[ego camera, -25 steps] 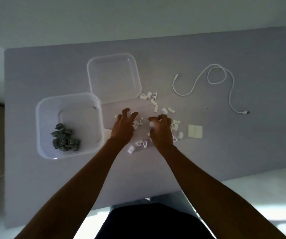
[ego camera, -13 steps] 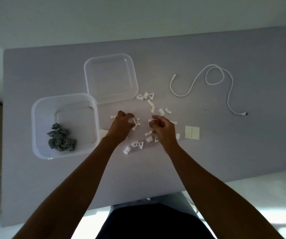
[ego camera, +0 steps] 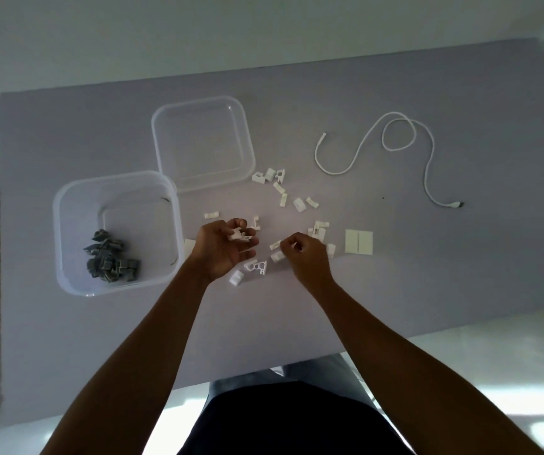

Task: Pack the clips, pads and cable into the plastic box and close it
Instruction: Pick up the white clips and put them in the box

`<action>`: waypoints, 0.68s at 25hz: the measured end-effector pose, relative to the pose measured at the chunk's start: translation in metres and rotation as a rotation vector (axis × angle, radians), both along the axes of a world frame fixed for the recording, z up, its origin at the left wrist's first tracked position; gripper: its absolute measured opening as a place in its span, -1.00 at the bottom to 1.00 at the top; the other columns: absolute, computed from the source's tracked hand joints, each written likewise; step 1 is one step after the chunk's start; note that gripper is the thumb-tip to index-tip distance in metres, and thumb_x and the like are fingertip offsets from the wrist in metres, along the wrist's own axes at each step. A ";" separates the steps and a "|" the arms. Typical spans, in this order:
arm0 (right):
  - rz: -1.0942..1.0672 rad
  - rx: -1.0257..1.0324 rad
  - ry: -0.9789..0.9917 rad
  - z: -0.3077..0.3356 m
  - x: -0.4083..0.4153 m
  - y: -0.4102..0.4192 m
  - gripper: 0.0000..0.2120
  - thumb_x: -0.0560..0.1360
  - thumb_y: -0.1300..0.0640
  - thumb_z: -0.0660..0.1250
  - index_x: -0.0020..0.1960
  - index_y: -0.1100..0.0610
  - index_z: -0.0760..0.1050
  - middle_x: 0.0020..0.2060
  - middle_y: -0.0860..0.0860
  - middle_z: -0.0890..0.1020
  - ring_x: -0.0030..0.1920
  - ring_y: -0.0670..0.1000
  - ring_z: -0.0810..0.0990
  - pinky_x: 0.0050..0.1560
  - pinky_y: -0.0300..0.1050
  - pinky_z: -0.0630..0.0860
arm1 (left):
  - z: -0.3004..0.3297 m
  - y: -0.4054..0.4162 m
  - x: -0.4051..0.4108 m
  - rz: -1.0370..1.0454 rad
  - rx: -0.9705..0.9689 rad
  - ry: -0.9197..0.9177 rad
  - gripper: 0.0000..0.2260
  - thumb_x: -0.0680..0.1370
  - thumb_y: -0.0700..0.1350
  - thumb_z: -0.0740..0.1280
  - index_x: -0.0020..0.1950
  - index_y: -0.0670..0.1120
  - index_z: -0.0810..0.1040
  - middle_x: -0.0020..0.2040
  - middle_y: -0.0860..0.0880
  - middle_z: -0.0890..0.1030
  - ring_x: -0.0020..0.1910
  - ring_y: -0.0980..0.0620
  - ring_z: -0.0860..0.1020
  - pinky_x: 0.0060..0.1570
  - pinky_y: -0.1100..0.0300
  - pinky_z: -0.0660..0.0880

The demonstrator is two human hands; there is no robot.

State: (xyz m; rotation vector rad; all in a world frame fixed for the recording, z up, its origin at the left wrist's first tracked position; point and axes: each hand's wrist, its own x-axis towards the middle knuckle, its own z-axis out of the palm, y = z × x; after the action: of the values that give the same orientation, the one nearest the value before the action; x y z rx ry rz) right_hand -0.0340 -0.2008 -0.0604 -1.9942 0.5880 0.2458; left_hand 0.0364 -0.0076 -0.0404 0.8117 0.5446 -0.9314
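On my head view, my left hand (ego camera: 223, 249) sits palm-up just over the grey table (ego camera: 395, 274), fingers curled around a small bunch of white clips (ego camera: 242, 235) cupped in it. My right hand (ego camera: 306, 257) is just beside it, knuckles toward me, fingers curled in; a bit of white shows at its fingertips, so it seems to pinch a clip, though I cannot make out the piece itself.

More loose white clips (ego camera: 277, 185) lie scattered on the table around and beyond both hands, some near the lid's corner, some between my hands, and a few (ego camera: 251, 270) just below my left palm. 2 pale adhesive pads (ego camera: 358, 242) lie side by side, touching, to the right of my right hand. Another pale pad corner (ego camera: 189, 246) peeks out beside my left wrist, next to the box.

The clear plastic box (ego camera: 67, 205) stands open on the left of the table, with a heap of grey clips (ego camera: 110, 261) in its near-left part. Its clear lid (ego camera: 162, 139) lies flat behind it, one corner touching or overlapping the box rim; I cannot tell which. The white cable (ego camera: 428, 159) lies loosely looped on the far right, well apart from the box.
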 end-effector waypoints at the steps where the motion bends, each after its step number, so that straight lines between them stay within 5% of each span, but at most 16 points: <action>1: 0.158 -0.133 -0.045 -0.004 -0.006 0.004 -0.91 0.48 0.16 0.36 -0.03 0.10 0.61 -0.19 0.02 0.62 -0.24 -0.05 0.55 -0.22 -0.21 0.46 | 0.002 0.000 -0.002 -0.020 0.043 -0.001 -0.84 0.31 -0.20 0.14 -0.19 -0.14 0.46 -0.18 -0.14 0.50 -0.19 -0.12 0.51 -0.21 0.08 0.41; 5: 0.425 -0.379 -0.062 -0.022 -0.024 0.009 -0.72 0.48 0.22 0.37 0.18 0.05 0.58 0.03 0.12 0.58 0.04 0.12 0.57 -0.04 -0.07 0.51 | -0.002 -0.003 -0.010 -0.180 0.512 -0.094 -0.82 0.49 -0.09 0.25 -0.29 -0.11 0.43 -0.36 -0.07 0.38 -0.42 0.01 0.34 -0.39 0.18 0.22; 10: 0.324 -0.411 -0.129 -0.029 -0.028 0.007 -0.86 0.44 0.20 0.45 -0.01 0.10 0.67 -0.06 0.12 0.57 0.01 0.12 0.53 -0.05 -0.09 0.49 | -0.015 0.005 -0.032 -0.661 1.171 -0.696 -0.77 0.49 -0.01 0.41 -0.20 -0.15 0.53 -0.31 -0.06 0.55 -0.27 -0.07 0.53 -0.26 0.17 0.39; 14: -0.115 0.050 -0.080 -0.010 -0.027 0.009 -0.87 0.41 0.09 0.51 -0.09 0.11 0.63 -0.17 -0.04 0.63 -0.17 -0.09 0.57 -0.13 -0.29 0.48 | -0.021 0.009 -0.053 -0.902 1.307 -0.852 -0.60 0.44 0.08 0.48 0.06 -0.18 0.50 -0.08 -0.17 0.63 -0.07 -0.21 0.58 -0.08 0.01 0.50; 17: -0.257 0.497 0.066 0.001 -0.027 0.016 -0.91 0.45 0.15 0.46 -0.17 0.15 0.60 -0.32 -0.02 0.61 -0.40 -0.09 0.45 -0.37 -0.20 0.38 | -0.025 0.006 -0.066 -0.922 1.315 -0.843 -0.53 0.41 0.04 0.53 0.17 -0.17 0.46 -0.01 -0.21 0.63 0.01 -0.25 0.60 -0.05 -0.02 0.52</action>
State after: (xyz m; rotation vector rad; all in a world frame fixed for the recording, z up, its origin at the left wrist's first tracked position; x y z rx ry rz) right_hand -0.0611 -0.1847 -0.0595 -1.4220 0.7380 0.2702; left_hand -0.0294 -0.0014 -0.0654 2.6363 -0.0978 -0.8353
